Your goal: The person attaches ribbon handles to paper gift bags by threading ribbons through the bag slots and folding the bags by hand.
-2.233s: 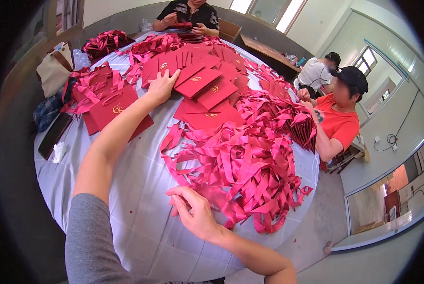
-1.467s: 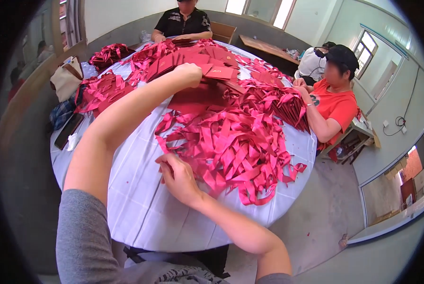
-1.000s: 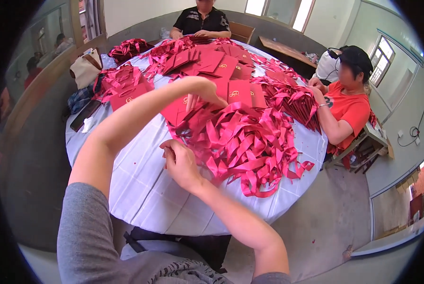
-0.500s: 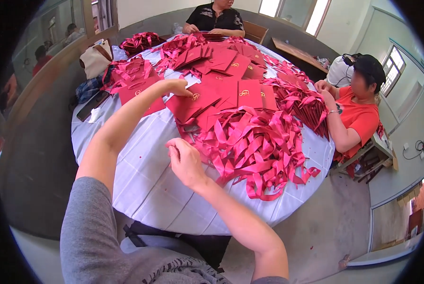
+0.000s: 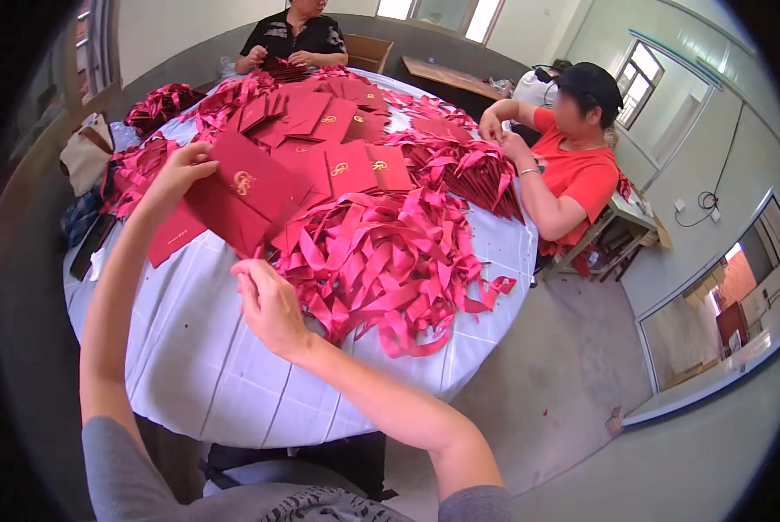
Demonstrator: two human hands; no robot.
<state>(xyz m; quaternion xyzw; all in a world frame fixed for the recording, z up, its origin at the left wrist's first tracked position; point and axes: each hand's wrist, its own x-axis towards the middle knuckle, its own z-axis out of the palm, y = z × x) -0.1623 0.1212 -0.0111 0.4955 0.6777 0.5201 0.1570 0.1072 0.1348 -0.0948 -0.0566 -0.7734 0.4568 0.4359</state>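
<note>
A flat red paper bag (image 5: 252,178) with a gold emblem is tilted up off the table, its upper left edge pinched in my left hand (image 5: 187,170). My right hand (image 5: 272,306) is just below the bag's lower corner, fingers curled and pressed together; whether they hold anything small is hidden. To the right of that hand lies a tangled heap of pink-red ribbons (image 5: 381,265). More flat red bags (image 5: 353,168) are piled beyond it. Another red bag (image 5: 174,237) lies partly under the raised one.
A white cloth covers the round table (image 5: 233,365). A person in black (image 5: 294,39) sits at the far side and a person in orange-red (image 5: 573,165) at the right, both handling things. Bundled bags with ribbons (image 5: 481,178) stand near the latter. A cream handbag (image 5: 87,157) is at the left.
My left hand has taken hold of a red bag from the pile and lifted it toward me. My right hand stays curled near the ribbons. The whole view has swung to the right.
</note>
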